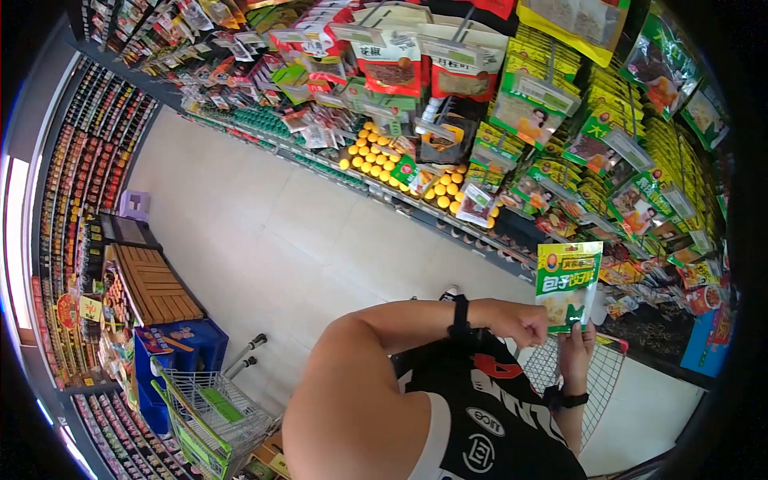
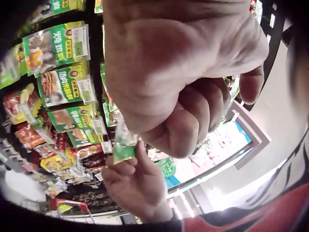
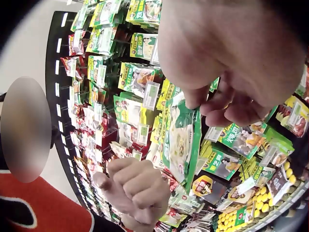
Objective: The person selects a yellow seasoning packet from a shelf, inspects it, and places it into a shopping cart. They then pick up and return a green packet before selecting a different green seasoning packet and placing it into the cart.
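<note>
A flat green-and-yellow seasoning packet with large Chinese lettering stands upright in front of the person. The right hand pinches its bottom edge in the head view; in the right wrist view the packet hangs from that hand's thumb and fingers. Just beside the packet's lower left is the left hand, its fingers curled in toward the palm with nothing visible in them. The left wrist view shows those curled fingers close up, and the right hand behind them around the packet's end.
Hanging seasoning packets fill the rack ahead, above rows of yellow-capped jars. A wire shopping cart stands close beyond the right hand. Another cart with green trim is at lower left, near a blue bin.
</note>
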Tool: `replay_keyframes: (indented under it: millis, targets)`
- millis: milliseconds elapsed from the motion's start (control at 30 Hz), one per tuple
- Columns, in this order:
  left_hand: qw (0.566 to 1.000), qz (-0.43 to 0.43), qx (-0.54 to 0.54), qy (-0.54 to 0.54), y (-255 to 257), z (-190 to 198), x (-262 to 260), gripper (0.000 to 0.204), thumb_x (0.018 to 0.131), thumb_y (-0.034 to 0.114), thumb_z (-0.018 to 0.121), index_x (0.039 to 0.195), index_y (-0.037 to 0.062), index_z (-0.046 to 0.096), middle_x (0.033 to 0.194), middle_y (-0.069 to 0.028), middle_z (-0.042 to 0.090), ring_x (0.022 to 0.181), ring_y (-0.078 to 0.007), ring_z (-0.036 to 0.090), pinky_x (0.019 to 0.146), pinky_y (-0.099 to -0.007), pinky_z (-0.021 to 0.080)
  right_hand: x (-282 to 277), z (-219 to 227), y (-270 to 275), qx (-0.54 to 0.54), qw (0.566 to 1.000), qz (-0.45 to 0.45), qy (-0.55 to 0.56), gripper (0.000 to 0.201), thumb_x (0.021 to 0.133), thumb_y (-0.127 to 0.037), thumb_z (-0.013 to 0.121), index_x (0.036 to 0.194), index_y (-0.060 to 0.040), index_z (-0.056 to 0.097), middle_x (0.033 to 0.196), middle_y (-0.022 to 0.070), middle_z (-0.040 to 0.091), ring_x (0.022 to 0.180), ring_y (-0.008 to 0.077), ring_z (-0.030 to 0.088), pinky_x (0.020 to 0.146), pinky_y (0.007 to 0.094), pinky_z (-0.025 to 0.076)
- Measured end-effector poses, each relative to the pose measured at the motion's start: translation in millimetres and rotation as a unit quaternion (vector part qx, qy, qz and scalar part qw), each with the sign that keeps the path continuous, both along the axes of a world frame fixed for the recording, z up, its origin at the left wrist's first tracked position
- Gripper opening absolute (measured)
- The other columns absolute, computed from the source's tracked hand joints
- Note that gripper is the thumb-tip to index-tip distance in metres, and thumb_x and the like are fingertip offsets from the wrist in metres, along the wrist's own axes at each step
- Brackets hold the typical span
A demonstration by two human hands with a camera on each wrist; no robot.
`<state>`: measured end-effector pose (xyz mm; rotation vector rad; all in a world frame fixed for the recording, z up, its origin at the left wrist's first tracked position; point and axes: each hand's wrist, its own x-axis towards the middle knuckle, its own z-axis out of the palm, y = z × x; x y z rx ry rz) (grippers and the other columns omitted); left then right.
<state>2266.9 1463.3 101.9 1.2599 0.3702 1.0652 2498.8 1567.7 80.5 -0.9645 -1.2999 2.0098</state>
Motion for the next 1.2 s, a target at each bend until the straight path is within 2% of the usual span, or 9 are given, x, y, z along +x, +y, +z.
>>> replay_keyframes:
  millis: [400, 500, 600, 633, 733, 767, 967, 1067, 1200]
  targets:
    - [0.998, -0.044, -0.012, 0.034, -14, -3, -2, 0.03, 0.06, 0.005, 0.056, 0.052, 0.0028, 0.028, 0.051, -0.0003, 0.021, 0.046, -0.0114, 0.024, 0.045, -0.0322, 0.019, 9, -6, 5, 0.007, 0.999, 0.015, -0.028, 0.025, 0.101, -0.018, 0.055, 0.123, -0.0055, 0.058, 0.098, -0.0019, 0.062, 0.076, 0.0062, 0.048, 0.066, 0.0225, 0.038]
    - [0.989, -0.054, 0.032, 0.131, -26, -16, -12, 0.029, 0.063, 0.007, 0.06, 0.052, -0.0001, 0.033, 0.048, -0.004, 0.027, 0.045, -0.0159, 0.029, 0.045, -0.0355, 0.024, 16, -12, 4, 0.008, 0.999, -0.007, -0.045, 0.026, 0.101, -0.018, 0.056, 0.124, -0.0054, 0.056, 0.099, -0.0021, 0.062, 0.077, 0.0063, 0.048, 0.067, 0.0227, 0.039]
    - [0.953, -0.056, 0.054, 0.293, -43, -25, -39, 0.026, 0.064, 0.009, 0.062, 0.054, -0.0027, 0.041, 0.046, -0.0077, 0.035, 0.046, -0.022, 0.033, 0.047, -0.0398, 0.028, 23, -9, 6, 0.015, 0.998, 0.035, -0.053, 0.027, 0.101, -0.019, 0.057, 0.123, -0.0055, 0.057, 0.099, -0.0022, 0.062, 0.078, 0.0062, 0.049, 0.068, 0.0226, 0.038]
    - [0.924, -0.056, 0.042, 0.375, -50, -23, -46, 0.021, 0.065, 0.013, 0.066, 0.058, -0.0028, 0.054, 0.05, -0.0149, 0.05, 0.049, -0.0296, 0.047, 0.049, -0.0438, 0.037, 27, -11, 4, 0.011, 0.998, 0.015, -0.067, 0.027, 0.101, -0.02, 0.057, 0.124, -0.0055, 0.056, 0.098, -0.0019, 0.062, 0.078, 0.0064, 0.05, 0.068, 0.0229, 0.039]
    - [0.87, -0.054, 0.095, 0.48, -74, -22, -57, 0.019, 0.064, 0.018, 0.069, 0.062, -0.0002, 0.064, 0.06, -0.0215, 0.059, 0.061, -0.0344, 0.062, 0.057, -0.0472, 0.048, 32, -20, 2, 0.006, 0.996, -0.013, -0.09, 0.03, 0.1, -0.02, 0.059, 0.126, -0.0054, 0.054, 0.097, -0.0011, 0.062, 0.077, 0.0068, 0.051, 0.067, 0.0239, 0.04]
    - [0.831, -0.115, 0.065, 0.54, -78, -11, -58, 0.027, 0.062, 0.025, 0.073, 0.073, 0.001, 0.07, 0.077, -0.0241, 0.067, 0.08, -0.0378, 0.069, 0.069, -0.0496, 0.055, 34, -19, 4, 0.007, 0.996, 0.003, -0.09, 0.031, 0.1, -0.02, 0.059, 0.126, -0.0055, 0.054, 0.097, -0.0008, 0.062, 0.077, 0.0069, 0.051, 0.067, 0.0242, 0.041]
    - [0.773, -0.164, 0.163, 0.591, -126, -15, -51, 0.066, 0.064, 0.051, 0.079, 0.101, -0.0031, 0.07, 0.105, -0.0232, 0.068, 0.103, -0.0397, 0.065, 0.088, -0.0471, 0.055, 28, -12, 0, 0.005, 0.995, 0.001, -0.1, 0.028, 0.1, -0.019, 0.06, 0.124, -0.0063, 0.056, 0.098, -0.0035, 0.064, 0.074, 0.0029, 0.05, 0.062, 0.0199, 0.038]
    - [0.757, -0.184, 0.152, 0.609, -141, -5, -52, 0.079, 0.056, 0.065, 0.082, 0.097, -0.0012, 0.069, 0.108, -0.0197, 0.066, 0.107, -0.0373, 0.063, 0.091, -0.0445, 0.054, 36, -24, 7, 0.014, 0.996, 0.064, -0.055, 0.028, 0.1, -0.019, 0.059, 0.125, -0.0068, 0.056, 0.097, -0.0039, 0.063, 0.074, 0.0027, 0.049, 0.062, 0.0195, 0.038]
    - [0.742, -0.198, 0.193, 0.611, -136, -14, -48, 0.082, 0.057, 0.068, 0.08, 0.097, -0.0025, 0.068, 0.107, -0.0188, 0.067, 0.106, -0.0377, 0.064, 0.09, -0.0447, 0.054, 24, -15, -8, 0.02, 0.994, 0.04, -0.102, 0.026, 0.1, -0.02, 0.058, 0.123, -0.0067, 0.056, 0.094, -0.0038, 0.061, 0.073, 0.0037, 0.048, 0.063, 0.0206, 0.038]
